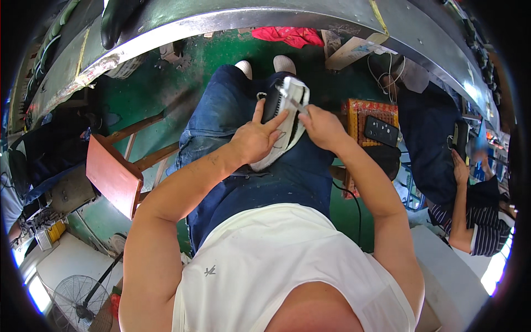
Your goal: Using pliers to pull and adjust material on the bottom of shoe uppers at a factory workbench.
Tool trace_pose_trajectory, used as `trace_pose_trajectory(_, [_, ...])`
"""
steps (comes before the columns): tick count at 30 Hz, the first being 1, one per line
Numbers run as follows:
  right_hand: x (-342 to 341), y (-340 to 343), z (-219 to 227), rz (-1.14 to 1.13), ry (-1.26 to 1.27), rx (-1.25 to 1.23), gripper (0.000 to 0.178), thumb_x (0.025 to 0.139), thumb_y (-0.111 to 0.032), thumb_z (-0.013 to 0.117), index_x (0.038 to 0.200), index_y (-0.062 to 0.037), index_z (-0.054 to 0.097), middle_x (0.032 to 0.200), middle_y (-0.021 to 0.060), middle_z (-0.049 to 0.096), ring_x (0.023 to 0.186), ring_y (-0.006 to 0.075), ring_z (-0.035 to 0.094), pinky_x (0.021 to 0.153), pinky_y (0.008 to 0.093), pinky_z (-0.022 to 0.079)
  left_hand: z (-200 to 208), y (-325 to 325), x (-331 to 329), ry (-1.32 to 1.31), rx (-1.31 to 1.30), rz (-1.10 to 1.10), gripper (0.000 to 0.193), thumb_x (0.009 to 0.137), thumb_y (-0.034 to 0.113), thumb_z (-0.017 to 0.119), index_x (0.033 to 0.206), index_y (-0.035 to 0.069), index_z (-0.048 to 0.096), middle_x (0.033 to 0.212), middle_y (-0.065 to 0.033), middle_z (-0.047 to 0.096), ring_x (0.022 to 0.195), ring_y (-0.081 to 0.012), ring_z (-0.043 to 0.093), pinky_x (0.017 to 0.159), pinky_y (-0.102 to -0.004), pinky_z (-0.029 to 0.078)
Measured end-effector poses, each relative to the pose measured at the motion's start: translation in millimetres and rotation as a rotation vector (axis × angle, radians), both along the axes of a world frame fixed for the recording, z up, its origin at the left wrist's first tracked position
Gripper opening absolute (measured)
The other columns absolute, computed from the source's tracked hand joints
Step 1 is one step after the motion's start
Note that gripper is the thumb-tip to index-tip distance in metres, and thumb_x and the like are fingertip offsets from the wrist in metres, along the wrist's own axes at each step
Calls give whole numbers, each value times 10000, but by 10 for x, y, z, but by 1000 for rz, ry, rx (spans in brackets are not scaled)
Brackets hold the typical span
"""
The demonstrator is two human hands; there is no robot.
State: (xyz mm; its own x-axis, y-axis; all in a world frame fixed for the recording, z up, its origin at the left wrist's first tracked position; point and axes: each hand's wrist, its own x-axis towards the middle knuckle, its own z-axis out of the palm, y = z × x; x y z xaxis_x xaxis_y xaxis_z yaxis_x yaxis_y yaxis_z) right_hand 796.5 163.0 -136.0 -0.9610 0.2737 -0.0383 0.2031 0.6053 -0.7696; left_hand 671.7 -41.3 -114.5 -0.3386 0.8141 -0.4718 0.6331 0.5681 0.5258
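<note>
Across my thighs lies a black and white shoe upper (271, 108), with stitch-like marks along the border between black and white. My left hand (254, 137) presses on its near part; two fingers are spread over it and the others are curled against it. Over the white edge on the right, my right hand (325, 128) is closed round a short silvery metal tool (293, 99). The tool slants up and left across the upper. Motion smears it, so its exact kind does not show.
A red stool (113, 176) stands to the left. At the right, a black phone (381, 131) lies on an orange-red beaded seat (359, 113). A metal-edged workbench (232, 21) curves across the front. A co-worker's hand (460, 167) is farther right; a fan (83, 299) stands lower left.
</note>
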Motion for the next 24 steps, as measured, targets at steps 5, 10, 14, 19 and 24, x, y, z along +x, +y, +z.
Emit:
trace_pose_trajectory(5, [25,-59,-112,116,-156,196,366,1022,-365,521,985,-6,581,918,249,663,851,464,648,748,544,503,-62,-186,124,6,95,117,651,1009,261,540,1599,184,274,1592,-365,201,1211,-515,566,1030,-471,501])
trace_pose_trajectory(10, [10,-43,40,178,-192,213,357,1019,-356,520,997,-6,585,919,240,663,849,459,645,743,545,502,-350,-425,291,-312,253,637,778,960,311,663,1517,-107,317,1423,-350,511,1305,-390,566,1112,-357,416])
trace_pose_trajectory(14, [266,-250,262,173,-5,-25,370,1035,-367,484,987,-14,586,932,240,668,865,460,645,764,542,498,-394,-407,215,-365,306,583,878,907,316,722,1555,-66,269,1364,-348,565,1298,-393,571,1102,-369,426])
trace_pose_trajectory(19, [561,-200,42,158,-241,-26,297,1040,-276,499,1102,-5,601,851,162,676,801,333,674,743,415,524,-43,-488,93,-384,138,283,1100,806,236,783,1617,41,66,1275,-359,608,1212,-429,615,1054,-390,462])
trace_pose_trajectory(24, [991,-333,-395,-284,52,-550,324,1035,-262,540,1184,23,580,914,78,680,794,181,671,774,326,536,719,-442,-236,48,374,173,909,744,119,815,1494,25,310,1144,-303,680,1049,-423,692,926,-422,543])
